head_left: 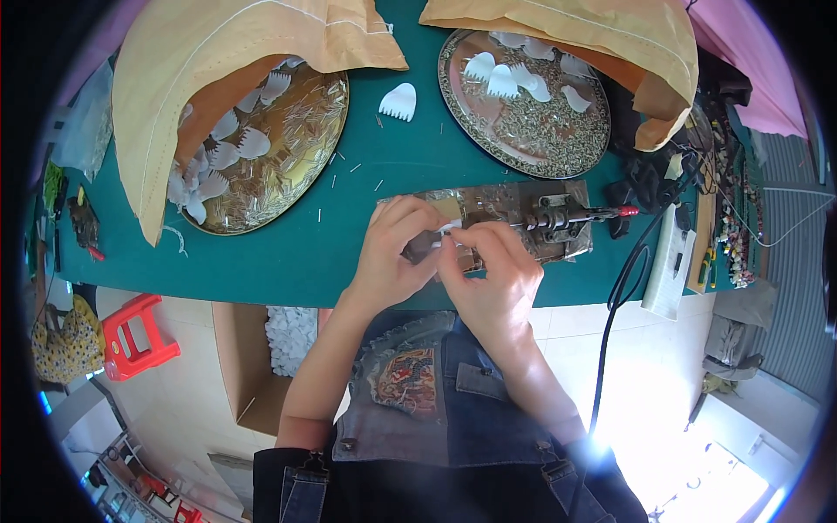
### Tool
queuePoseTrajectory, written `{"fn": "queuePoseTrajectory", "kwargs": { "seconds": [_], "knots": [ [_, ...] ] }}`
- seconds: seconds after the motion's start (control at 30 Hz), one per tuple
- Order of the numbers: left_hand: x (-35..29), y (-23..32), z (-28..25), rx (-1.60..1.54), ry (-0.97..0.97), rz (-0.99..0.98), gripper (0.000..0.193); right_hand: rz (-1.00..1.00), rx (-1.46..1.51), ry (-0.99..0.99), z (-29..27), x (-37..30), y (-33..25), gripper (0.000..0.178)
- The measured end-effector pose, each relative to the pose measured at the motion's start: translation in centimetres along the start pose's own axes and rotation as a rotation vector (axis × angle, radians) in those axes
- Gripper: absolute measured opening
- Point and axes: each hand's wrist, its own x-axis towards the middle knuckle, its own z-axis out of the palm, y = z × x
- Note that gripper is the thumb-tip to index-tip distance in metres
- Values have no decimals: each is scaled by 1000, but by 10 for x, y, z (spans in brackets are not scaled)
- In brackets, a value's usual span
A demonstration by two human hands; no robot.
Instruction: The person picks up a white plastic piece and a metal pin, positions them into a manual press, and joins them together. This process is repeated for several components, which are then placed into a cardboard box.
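Observation:
My left hand [394, 254] and my right hand [495, 277] meet in front of me at the table's near edge. Between the fingertips is a small white plastic piece [451, 227], mostly covered by them. My left fingers are closed around it. The right thumb and forefinger pinch at the same spot, where a tiny dark part shows, too small to name. Just beyond the hands lies a tape-covered board [497, 202] carrying a metal toggle clamp [558, 218] with a red-tipped handle. A loose white toothed plastic piece [398, 102] lies farther off on the green tabletop.
A gold round tray [301, 166] at left holds thin metal pins and white pieces. Another round tray [545, 161] holds small metal parts and white pieces. Paper sacks [148, 113] overhang both. A black cable [613, 301] hangs at right. A cardboard box [237, 349] and red stool [139, 338] stand below.

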Motion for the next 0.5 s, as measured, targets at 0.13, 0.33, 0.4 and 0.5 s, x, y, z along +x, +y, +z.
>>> {"fn": "queuePoseTrajectory", "kwargs": {
  "seconds": [0.13, 0.33, 0.4, 0.5],
  "knots": [
    [0, 0, 1, -13, -3, -12, 22, 17, -15, 16, 4, 0, 1, 13],
    [2, 0, 1, 45, 2, 26, 28, 28, -57, 33, 7, 4, 0, 14],
    [2, -2, 2, 52, 24, 37, 30, 36, -63, 29, 8, 6, -1, 15],
    [1, -3, 3, 38, 20, 18, 31, 46, -76, 8, 8, 7, -1, 15]
  ]
}}
